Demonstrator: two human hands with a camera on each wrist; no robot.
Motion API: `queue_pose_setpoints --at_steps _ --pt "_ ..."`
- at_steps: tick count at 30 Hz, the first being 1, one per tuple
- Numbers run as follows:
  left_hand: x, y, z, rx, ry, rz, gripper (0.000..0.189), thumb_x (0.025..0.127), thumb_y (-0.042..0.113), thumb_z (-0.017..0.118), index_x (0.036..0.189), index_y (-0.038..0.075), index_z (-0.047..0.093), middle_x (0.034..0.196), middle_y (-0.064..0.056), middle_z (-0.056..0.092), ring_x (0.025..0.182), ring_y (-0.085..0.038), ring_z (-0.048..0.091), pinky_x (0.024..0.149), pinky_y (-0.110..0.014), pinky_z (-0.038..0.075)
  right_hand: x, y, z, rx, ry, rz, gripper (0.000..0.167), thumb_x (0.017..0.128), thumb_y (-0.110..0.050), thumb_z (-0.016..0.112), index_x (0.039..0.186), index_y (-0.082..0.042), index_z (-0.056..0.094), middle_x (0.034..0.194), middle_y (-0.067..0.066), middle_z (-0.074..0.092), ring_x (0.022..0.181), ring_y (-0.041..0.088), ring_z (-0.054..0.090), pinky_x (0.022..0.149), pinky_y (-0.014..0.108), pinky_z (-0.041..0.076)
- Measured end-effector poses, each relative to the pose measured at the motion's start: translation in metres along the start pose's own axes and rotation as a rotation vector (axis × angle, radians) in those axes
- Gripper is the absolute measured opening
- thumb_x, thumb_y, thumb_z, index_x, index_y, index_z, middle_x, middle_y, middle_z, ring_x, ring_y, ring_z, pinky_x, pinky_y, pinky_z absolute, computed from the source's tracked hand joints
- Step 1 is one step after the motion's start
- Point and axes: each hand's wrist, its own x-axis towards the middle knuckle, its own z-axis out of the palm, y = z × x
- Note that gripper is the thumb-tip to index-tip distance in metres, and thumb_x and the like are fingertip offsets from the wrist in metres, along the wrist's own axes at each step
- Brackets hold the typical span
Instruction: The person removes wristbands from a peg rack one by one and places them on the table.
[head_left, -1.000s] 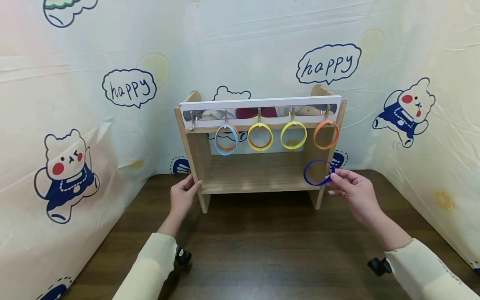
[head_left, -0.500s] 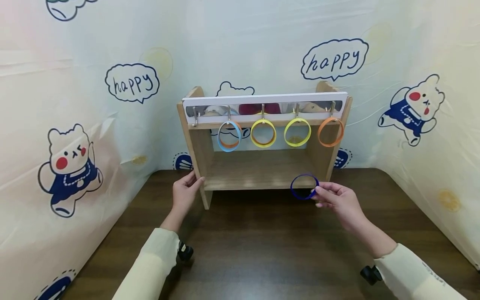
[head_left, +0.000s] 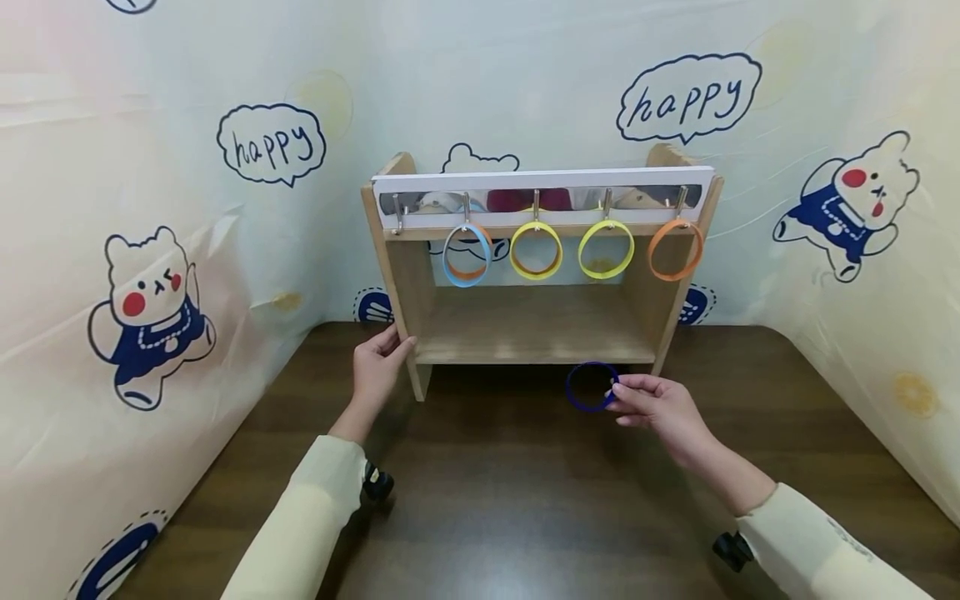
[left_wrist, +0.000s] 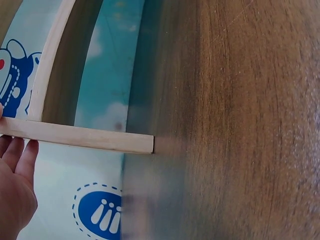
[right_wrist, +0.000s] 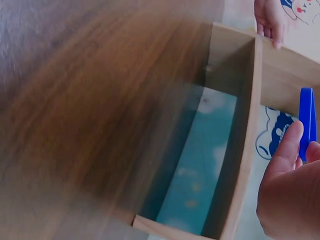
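Note:
A dark blue ring (right_wrist: 306,120) is pinched between the thumb and fingers of my right hand (head_left: 663,410), in front of the lower right of a small wooden rack (head_left: 525,325). My left hand (head_left: 377,367) holds the rack's left side panel (left_wrist: 75,136), thumb at the front edge and fingers on the outer side. From the rack's hooks hang a light blue ring (head_left: 448,265) with orange inside, a yellow ring (head_left: 536,275) also showing orange, another yellow ring (head_left: 606,275) and an orange ring (head_left: 675,276). The leftmost hook (head_left: 398,213) is bare.
A white strip (head_left: 540,178) with a reflective face carries the hooks along the rack's top. The rack stands on a dark wooden table (head_left: 510,500). Cloth printed with cartoon bears (head_left: 153,321) surrounds the table at the back and sides.
My right hand has moved left and down with the dark blue ring, away from beneath the orange ring. My left hand stays on the rack's side panel. The head view has shifted slightly.

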Motion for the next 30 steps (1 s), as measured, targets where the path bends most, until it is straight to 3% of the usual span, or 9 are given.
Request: queue_pose_setpoints --at_steps 4,14,21,30 --pt "0.004 0.001 0.002 -0.025 0.0 0.013 0.041 0.09 0.005 0.07 0.127 -0.008 0.058 0.122 -0.026 0.059 0.11 -0.034 0.06 0.086 -0.04 0.052 0.001 0.003 0.006 0.004 -0.022 0.029 0.017 0.096 -0.01 0.063 0.107 0.003 0.061 0.089 0.002 0.07 0.081 0.014 0.07 0.07 0.029 0.06" --pt "0.002 0.003 0.004 -0.006 0.003 0.001 0.041 0.09 0.005 0.069 0.128 -0.007 0.058 0.123 -0.025 0.059 0.111 -0.032 0.06 0.088 -0.041 0.052 0.004 0.019 0.024 -0.055 -0.077 0.1 0.03 0.096 -0.01 0.062 0.115 0.012 0.056 0.094 0.009 0.07 0.087 0.022 0.07 0.072 0.03 0.06" --pt "0.014 -0.033 0.001 -0.039 0.025 -0.017 0.044 0.088 0.013 0.073 0.129 0.0 0.061 0.124 -0.02 0.06 0.111 -0.028 0.061 0.088 -0.039 0.052 0.006 0.029 0.041 -0.056 -0.122 0.132 0.032 0.095 -0.008 0.063 0.116 0.016 0.055 0.096 0.015 0.07 0.084 0.021 0.07 0.071 0.031 0.06" --pt "0.014 -0.037 0.002 -0.042 0.042 0.013 0.046 0.087 0.017 0.075 0.127 0.0 0.062 0.121 -0.019 0.063 0.108 -0.024 0.062 0.085 -0.034 0.054 0.006 0.042 0.055 -0.109 -0.155 0.171 0.036 0.095 -0.006 0.062 0.118 0.02 0.052 0.099 0.021 0.068 0.086 0.025 0.07 0.071 0.032 0.06"
